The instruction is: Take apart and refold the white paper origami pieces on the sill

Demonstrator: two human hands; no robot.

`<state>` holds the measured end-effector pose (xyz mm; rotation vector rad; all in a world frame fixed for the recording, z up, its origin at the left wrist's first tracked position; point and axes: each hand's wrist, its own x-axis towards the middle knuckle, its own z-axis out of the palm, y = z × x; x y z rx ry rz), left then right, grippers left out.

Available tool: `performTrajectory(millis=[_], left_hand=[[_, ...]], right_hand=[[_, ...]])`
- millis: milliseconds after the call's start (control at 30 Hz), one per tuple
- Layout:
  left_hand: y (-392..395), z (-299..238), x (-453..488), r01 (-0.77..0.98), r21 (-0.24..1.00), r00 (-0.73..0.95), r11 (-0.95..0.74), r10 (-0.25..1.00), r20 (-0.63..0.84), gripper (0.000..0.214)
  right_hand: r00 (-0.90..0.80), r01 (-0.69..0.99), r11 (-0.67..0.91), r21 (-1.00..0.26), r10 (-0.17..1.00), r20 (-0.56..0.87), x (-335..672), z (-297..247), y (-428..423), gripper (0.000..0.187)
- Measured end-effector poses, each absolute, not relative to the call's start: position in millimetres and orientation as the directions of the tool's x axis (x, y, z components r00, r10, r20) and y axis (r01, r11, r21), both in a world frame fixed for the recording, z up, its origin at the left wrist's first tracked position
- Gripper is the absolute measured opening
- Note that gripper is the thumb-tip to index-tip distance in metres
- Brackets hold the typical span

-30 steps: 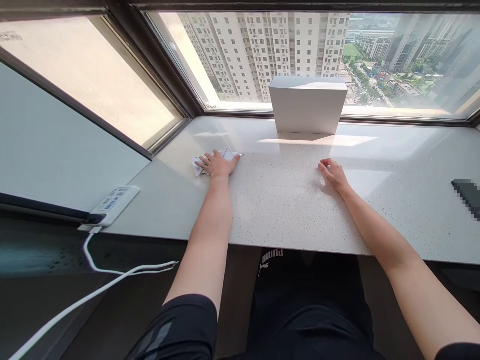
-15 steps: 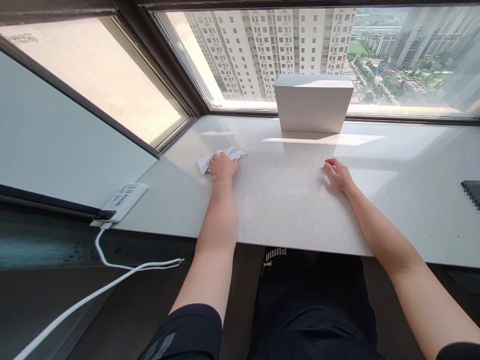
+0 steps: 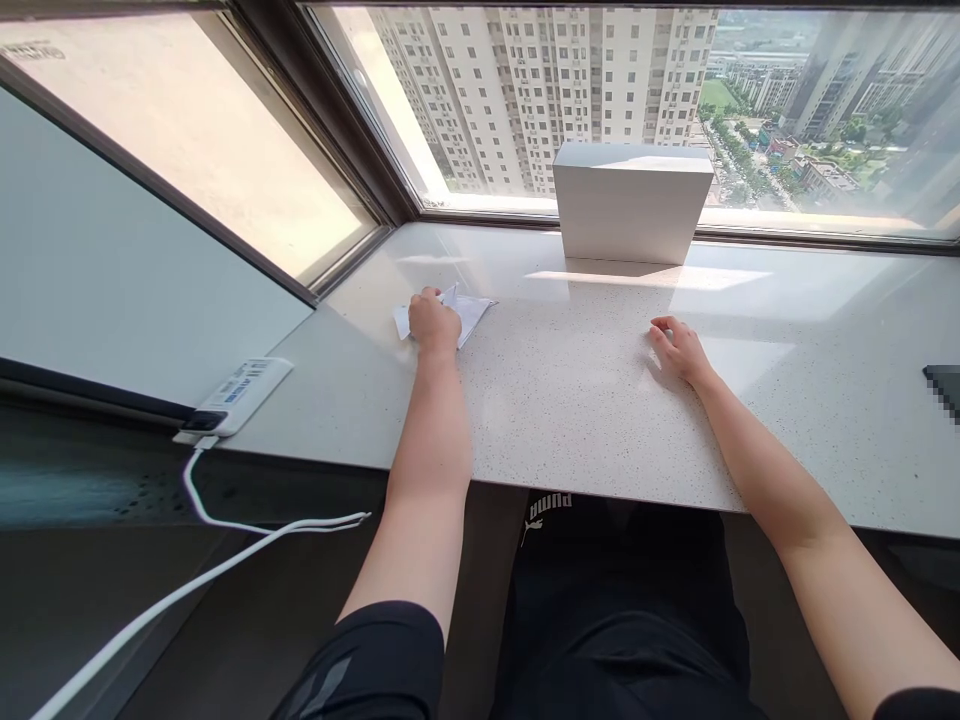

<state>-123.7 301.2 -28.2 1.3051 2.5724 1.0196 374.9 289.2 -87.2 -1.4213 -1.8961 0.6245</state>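
Note:
A crumpled sheet of white paper (image 3: 472, 312) lies on the pale speckled windowsill (image 3: 555, 400), left of the middle. My left hand (image 3: 435, 320) is closed over it, fingers curled and partly hidden from me. Paper sticks out on both sides of that hand. On the sill to the right rests my right hand (image 3: 677, 350), its fingers loosely bent with a gap to the thumb and nothing in it.
A white box (image 3: 634, 212) stands upright against the window. At the left edge lies a white power strip (image 3: 244, 395) with a white cable (image 3: 195, 570) hanging below. A dark object (image 3: 945, 388), partly pixelated, sits at far right.
My left hand has shifted slightly left and turned, its fingers curling in from a flatter pose. More of the paper shows on its right. My right hand has stayed put.

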Motion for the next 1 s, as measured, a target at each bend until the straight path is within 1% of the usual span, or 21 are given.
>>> performTrajectory(millis=[133,233,367,533,633,733,833,900,1000], left_hand=[[300.3,-25.7,-121.6,0.732,0.555,-0.608,0.397,0.747,0.268,0.051],[298.9,-22.7,-121.2,0.744,0.558,-0.597,0.367,0.741,0.308,0.055],[298.4,-19.5,-120.6,0.737,0.58,-0.588,0.347,0.753,0.297,0.058],[297.7,-19.0,-115.5,0.709,0.636,-0.581,0.306,0.764,0.281,0.056],[297.1,-20.4,-113.2,0.716,0.629,-0.567,0.302,0.777,0.273,0.056],[294.8,-22.2,-117.8,0.73,0.575,-0.595,0.369,0.757,0.27,0.061],[290.0,-23.9,-129.5,0.692,0.519,-0.677,0.501,0.699,0.229,0.082],[286.8,-25.3,-137.7,0.651,0.503,-0.717,0.569,0.679,0.16,0.092],[284.5,-28.1,-145.3,0.622,0.476,-0.72,0.622,0.693,0.035,0.096]], right_hand=[[-0.176,0.614,0.298,-0.731,0.954,0.241,374.4,-86.7,288.7,0.057],[-0.174,0.608,0.304,-0.734,0.952,0.25,373.4,-87.0,288.6,0.056],[-0.171,0.618,0.305,-0.725,0.952,0.255,373.0,-86.6,288.0,0.056],[-0.183,0.61,0.305,-0.732,0.952,0.245,373.9,-83.9,285.3,0.054],[-0.186,0.621,0.299,-0.724,0.954,0.235,373.9,-82.7,284.6,0.053],[-0.185,0.621,0.3,-0.724,0.954,0.237,373.5,-83.0,285.2,0.053],[-0.183,0.614,0.302,-0.73,0.953,0.24,373.4,-83.7,286.0,0.053],[-0.184,0.616,0.3,-0.728,0.954,0.238,373.4,-84.1,286.4,0.053],[-0.184,0.618,0.298,-0.728,0.954,0.235,373.2,-84.5,286.7,0.053]])
